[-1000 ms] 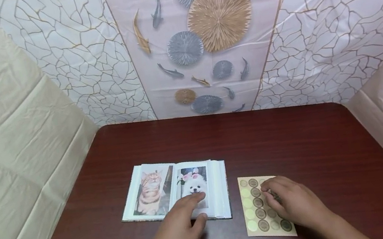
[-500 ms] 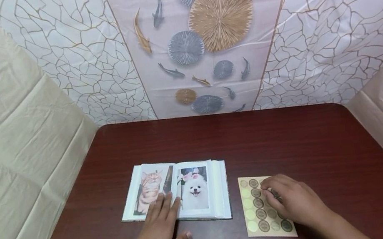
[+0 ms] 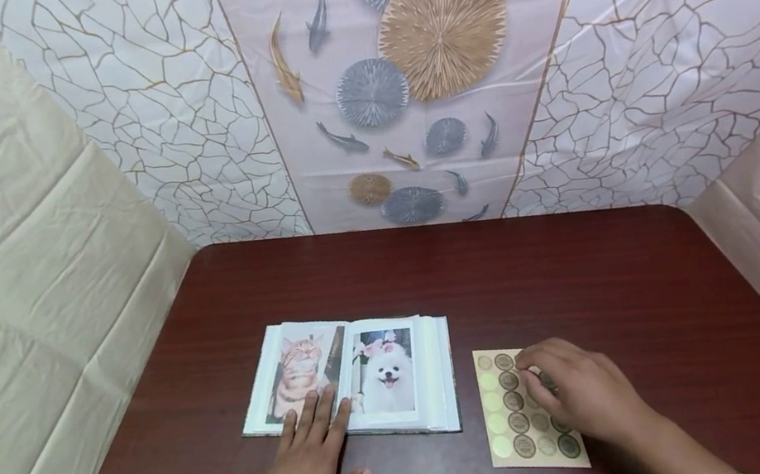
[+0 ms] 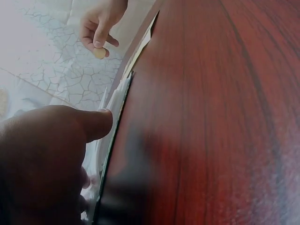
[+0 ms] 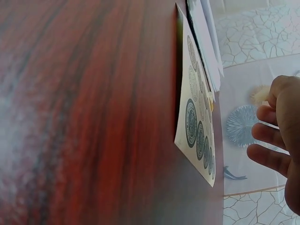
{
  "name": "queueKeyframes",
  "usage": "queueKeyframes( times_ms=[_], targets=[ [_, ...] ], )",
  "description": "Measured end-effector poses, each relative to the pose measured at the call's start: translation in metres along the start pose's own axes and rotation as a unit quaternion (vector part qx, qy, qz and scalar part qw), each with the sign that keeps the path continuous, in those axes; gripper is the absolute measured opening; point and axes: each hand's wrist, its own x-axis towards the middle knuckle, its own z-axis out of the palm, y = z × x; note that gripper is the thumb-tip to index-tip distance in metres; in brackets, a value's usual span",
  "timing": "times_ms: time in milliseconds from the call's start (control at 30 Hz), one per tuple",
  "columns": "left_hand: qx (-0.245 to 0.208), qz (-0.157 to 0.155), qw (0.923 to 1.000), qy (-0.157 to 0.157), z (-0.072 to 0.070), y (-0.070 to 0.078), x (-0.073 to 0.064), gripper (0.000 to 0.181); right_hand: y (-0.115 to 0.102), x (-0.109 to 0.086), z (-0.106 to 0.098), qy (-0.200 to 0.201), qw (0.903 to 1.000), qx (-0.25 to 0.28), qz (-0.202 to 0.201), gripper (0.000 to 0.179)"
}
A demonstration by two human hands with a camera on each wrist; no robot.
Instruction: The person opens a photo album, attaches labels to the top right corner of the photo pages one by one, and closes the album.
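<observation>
An open photo album (image 3: 437, 378) lies on the table, showing a cat photo (image 3: 300, 368) on its left page and a photo of a white dog (image 3: 386, 374) on its right. My left hand (image 3: 306, 471) rests with straight, spread fingers on the lower edge of the left page. To the album's right is a sheet of round stickers (image 3: 519, 423), some gold and some dark-ringed. Above this sheet my right hand (image 3: 586, 387) pinches a round gold sticker (image 4: 99, 53) between thumb and index finger, as the left wrist view shows. The hand hides the sheet's upper right part in the head view.
The dark red wooden table (image 3: 385, 269) has cream cloth (image 3: 2, 275) along its left side. A patterned cloth (image 3: 384, 169) with discs and fish hangs behind it. A narrow strip of table separates album and sticker sheet.
My left hand has slid left from the dog photo to the lower edge of the left page, uncovering the dog's picture. My right hand has stayed nearly still over the sheet.
</observation>
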Motion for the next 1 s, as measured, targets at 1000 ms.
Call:
queueKeyframes(
  times_ms=[1000],
  targets=[
    [-0.009, -0.004, 1.0000, -0.003, 0.001, -0.006, -0.001, 0.085, -0.013, 0.066, 0.020, -0.006, 0.9995, -0.003, -0.033, 0.014]
  ],
)
